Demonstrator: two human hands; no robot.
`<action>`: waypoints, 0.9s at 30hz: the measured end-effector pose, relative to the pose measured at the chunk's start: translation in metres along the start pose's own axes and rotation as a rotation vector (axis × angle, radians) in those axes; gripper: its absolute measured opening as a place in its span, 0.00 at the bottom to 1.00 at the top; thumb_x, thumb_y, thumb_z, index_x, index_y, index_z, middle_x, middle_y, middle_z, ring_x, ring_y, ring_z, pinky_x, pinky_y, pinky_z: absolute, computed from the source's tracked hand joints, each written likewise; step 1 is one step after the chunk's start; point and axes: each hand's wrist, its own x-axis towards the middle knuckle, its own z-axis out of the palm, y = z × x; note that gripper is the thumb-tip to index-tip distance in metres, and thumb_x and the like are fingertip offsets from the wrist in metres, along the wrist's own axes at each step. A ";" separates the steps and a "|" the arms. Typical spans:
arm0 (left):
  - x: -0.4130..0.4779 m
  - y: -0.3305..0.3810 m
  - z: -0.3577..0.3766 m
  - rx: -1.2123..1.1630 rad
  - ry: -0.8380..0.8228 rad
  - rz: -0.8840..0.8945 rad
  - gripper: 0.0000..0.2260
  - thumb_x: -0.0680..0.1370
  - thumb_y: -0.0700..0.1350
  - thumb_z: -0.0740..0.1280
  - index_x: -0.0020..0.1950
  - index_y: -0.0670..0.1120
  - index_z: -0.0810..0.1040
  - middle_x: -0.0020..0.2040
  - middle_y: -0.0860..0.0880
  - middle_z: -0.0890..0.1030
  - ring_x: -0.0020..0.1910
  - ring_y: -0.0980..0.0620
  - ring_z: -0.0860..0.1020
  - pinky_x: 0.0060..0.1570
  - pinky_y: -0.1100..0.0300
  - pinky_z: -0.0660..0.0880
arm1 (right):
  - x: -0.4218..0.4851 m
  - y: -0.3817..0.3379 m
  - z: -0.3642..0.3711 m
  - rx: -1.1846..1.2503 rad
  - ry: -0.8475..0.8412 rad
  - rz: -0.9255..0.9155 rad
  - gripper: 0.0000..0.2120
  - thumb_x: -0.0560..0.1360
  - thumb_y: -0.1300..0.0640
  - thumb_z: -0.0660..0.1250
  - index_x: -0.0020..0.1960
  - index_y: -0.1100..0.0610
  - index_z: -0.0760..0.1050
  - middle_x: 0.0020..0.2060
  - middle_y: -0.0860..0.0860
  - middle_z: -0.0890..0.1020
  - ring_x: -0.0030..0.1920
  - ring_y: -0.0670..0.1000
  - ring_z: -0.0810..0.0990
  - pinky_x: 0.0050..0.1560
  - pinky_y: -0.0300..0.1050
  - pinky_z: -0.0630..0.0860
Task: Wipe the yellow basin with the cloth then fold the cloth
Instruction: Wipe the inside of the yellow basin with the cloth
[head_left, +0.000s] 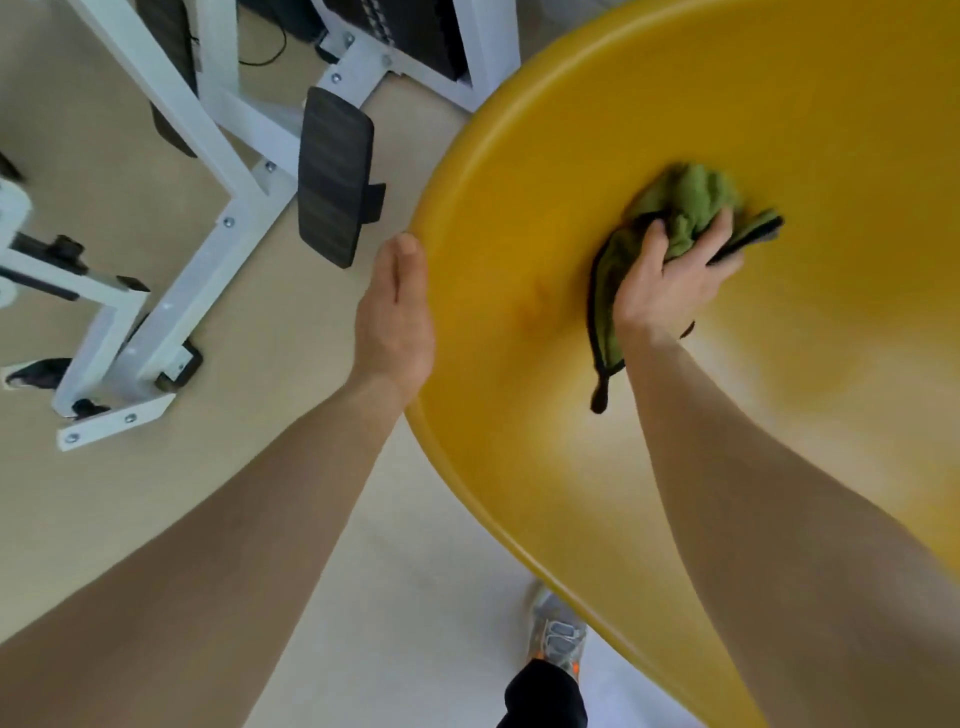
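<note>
A large yellow basin (727, 104) fills the right half of the head view, tilted with its inside facing me. My left hand (395, 317) grips its left rim, thumb on the edge. My right hand (670, 275) is inside the basin, pressing a bunched green cloth with black trim (696, 202) against the inner wall. A black-edged corner of the cloth hangs down below my right wrist. The far right and lower parts of the basin run out of frame.
A white metal exercise-machine frame (171, 291) with a black foot pad (332, 176) stands on the beige floor at left. Black cables lie at the top. My foot in a grey shoe (558, 634) shows below the basin's rim.
</note>
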 end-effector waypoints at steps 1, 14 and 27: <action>0.000 -0.006 0.003 -0.035 0.020 0.001 0.18 0.84 0.59 0.46 0.65 0.53 0.68 0.48 0.62 0.75 0.40 0.67 0.76 0.39 0.72 0.72 | -0.018 0.008 0.009 0.004 -0.075 -0.019 0.32 0.76 0.44 0.59 0.76 0.58 0.63 0.66 0.63 0.68 0.63 0.63 0.72 0.64 0.54 0.68; 0.005 -0.023 0.008 -0.224 0.027 -0.015 0.11 0.84 0.58 0.49 0.51 0.58 0.69 0.38 0.61 0.75 0.34 0.62 0.74 0.36 0.68 0.74 | -0.034 -0.033 0.044 0.103 0.072 0.028 0.29 0.70 0.63 0.64 0.71 0.63 0.67 0.61 0.63 0.69 0.58 0.66 0.73 0.62 0.49 0.67; -0.001 -0.011 0.003 -0.212 -0.008 -0.090 0.12 0.84 0.58 0.47 0.59 0.57 0.67 0.45 0.60 0.74 0.43 0.61 0.75 0.42 0.65 0.73 | -0.133 -0.023 0.016 0.051 -0.402 0.439 0.24 0.79 0.60 0.62 0.73 0.57 0.59 0.71 0.63 0.60 0.61 0.63 0.72 0.57 0.46 0.68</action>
